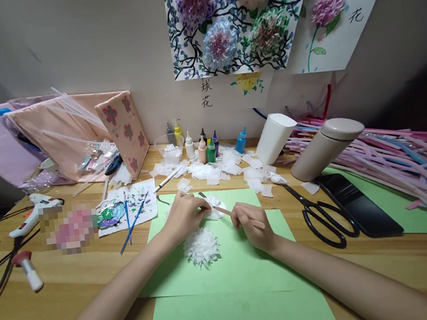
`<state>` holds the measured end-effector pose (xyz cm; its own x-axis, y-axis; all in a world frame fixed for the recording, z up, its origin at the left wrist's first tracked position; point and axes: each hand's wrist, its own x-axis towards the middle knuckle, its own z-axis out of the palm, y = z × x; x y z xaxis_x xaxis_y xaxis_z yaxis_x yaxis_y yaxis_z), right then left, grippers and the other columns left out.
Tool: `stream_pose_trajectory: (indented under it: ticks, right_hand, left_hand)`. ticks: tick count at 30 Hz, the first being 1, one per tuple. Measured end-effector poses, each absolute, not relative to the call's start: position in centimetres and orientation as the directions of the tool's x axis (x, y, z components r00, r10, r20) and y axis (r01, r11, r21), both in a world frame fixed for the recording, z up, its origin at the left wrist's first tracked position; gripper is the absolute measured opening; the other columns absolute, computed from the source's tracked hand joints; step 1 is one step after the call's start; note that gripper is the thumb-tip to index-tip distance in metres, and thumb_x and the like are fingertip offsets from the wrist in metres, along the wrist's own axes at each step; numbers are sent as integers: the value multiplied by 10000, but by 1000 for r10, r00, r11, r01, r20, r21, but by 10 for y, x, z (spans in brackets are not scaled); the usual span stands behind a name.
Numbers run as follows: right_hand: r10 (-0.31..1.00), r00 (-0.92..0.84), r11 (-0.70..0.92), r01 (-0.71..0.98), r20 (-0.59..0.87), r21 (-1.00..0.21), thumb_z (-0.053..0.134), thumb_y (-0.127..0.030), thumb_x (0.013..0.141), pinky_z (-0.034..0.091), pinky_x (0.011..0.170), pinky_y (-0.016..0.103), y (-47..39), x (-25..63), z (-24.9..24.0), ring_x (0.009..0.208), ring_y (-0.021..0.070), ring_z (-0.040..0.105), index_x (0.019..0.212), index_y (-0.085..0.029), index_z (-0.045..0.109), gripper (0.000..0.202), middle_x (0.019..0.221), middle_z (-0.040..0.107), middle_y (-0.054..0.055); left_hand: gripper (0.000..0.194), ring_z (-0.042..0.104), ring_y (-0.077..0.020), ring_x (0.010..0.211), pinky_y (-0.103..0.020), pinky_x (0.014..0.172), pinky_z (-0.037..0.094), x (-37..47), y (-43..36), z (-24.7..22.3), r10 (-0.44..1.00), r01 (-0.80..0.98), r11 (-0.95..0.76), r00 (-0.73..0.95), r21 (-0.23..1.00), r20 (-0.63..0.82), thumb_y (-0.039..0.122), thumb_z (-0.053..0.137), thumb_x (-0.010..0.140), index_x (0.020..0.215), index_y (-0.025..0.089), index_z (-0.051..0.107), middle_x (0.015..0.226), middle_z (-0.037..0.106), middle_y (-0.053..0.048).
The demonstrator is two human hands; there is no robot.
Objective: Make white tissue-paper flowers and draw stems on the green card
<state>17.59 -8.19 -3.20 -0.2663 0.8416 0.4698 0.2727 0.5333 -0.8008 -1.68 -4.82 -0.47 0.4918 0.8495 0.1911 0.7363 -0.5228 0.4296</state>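
Over light green paper (pixel 239 314), my left hand (pixel 186 215) is closed, its fingertips pinched at the edge of a white piece (pixel 218 212); exactly what they hold is too small to tell. My right hand (pixel 252 226) grips a thin wooden stick (pixel 224 210), whose tip points left to the white piece near my left fingertips. Just below my hands, a fluffy white paper flower (pixel 202 247) lies on the green paper. Small white paper squares (pixel 214 170) are scattered beyond the green paper.
Paint bottles (pixel 211 151), a white roll (pixel 275 137) and a tumbler (pixel 326 148) stand at the back. Black scissors (pixel 320 214) and a phone (pixel 359 205) lie right. Brushes (pixel 128 218), a paint palette (pixel 110 214) and a glue gun (pixel 34 213) are left.
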Motion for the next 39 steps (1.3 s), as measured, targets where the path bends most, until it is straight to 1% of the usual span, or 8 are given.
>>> stream_pose_trajectory:
  ticks: [3, 5, 13, 17, 21, 27, 34, 39]
  right_hand:
    - [771, -274, 633, 225, 575, -741, 253, -280, 928, 343, 509, 269, -84, 177, -34, 468, 125, 410, 524, -205, 421, 444, 480, 435, -2]
    - [736, -313, 670, 212, 600, -712, 238, -265, 928, 338, 500, 272, -84, 177, -35, 453, 126, 399, 517, -208, 414, 451, 467, 433, -1]
    - [785, -366, 605, 282, 499, -745, 276, -266, 927, 357, 529, 263, -81, 172, -33, 485, 125, 434, 548, -202, 435, 416, 496, 444, -6]
    - [805, -374, 573, 287, 461, -768, 278, -277, 934, 362, 551, 260, -80, 172, -34, 517, 125, 454, 571, -196, 443, 407, 529, 458, -2]
    - [824, -368, 542, 292, 430, -788, 277, -300, 937, 367, 555, 262, -80, 171, -33, 516, 124, 454, 573, -194, 449, 417, 532, 464, -1]
    - [869, -331, 467, 301, 368, -832, 264, -306, 941, 357, 525, 265, -80, 168, -33, 478, 118, 416, 534, -200, 398, 441, 502, 436, -6]
    - [817, -348, 560, 286, 460, -778, 259, -265, 939, 351, 545, 271, -81, 170, -34, 497, 122, 427, 541, -200, 402, 428, 517, 445, 2]
    - [823, -358, 549, 302, 441, -779, 255, -270, 940, 352, 552, 271, -80, 170, -34, 504, 126, 431, 550, -203, 396, 419, 527, 448, 1]
  left_hand:
    - [139, 563, -156, 683, -327, 733, 310, -17, -48, -4, 849, 750, -524, 494, 403, 186, 202, 540, 782, 778, 243, 673, 724, 689, 2]
    - [148, 565, -157, 681, -327, 727, 311, -17, -48, -5, 852, 755, -520, 487, 399, 191, 196, 538, 785, 777, 246, 676, 727, 691, 1]
    - [130, 570, -159, 661, -330, 721, 313, -18, -47, -11, 842, 727, -539, 484, 425, 241, 214, 560, 780, 763, 251, 683, 706, 687, -3]
    - [134, 567, -161, 656, -328, 714, 311, -18, -48, -9, 843, 744, -538, 487, 397, 230, 226, 553, 794, 771, 244, 683, 702, 686, -9]
    - [151, 560, -159, 645, -325, 722, 321, -18, -48, -6, 843, 753, -536, 495, 381, 208, 284, 537, 810, 784, 233, 677, 698, 686, -20]
    - [134, 561, -154, 647, -318, 723, 318, -17, -49, -5, 849, 769, -528, 481, 360, 216, 283, 538, 811, 787, 223, 654, 700, 680, -11]
    - [80, 577, -155, 673, -309, 710, 305, -16, -51, -6, 865, 772, -501, 450, 390, 220, 256, 566, 792, 794, 214, 634, 706, 678, 1]
    - [81, 583, -157, 688, -304, 706, 304, -16, -51, -5, 872, 769, -490, 438, 410, 220, 263, 566, 795, 787, 210, 626, 705, 676, 4]
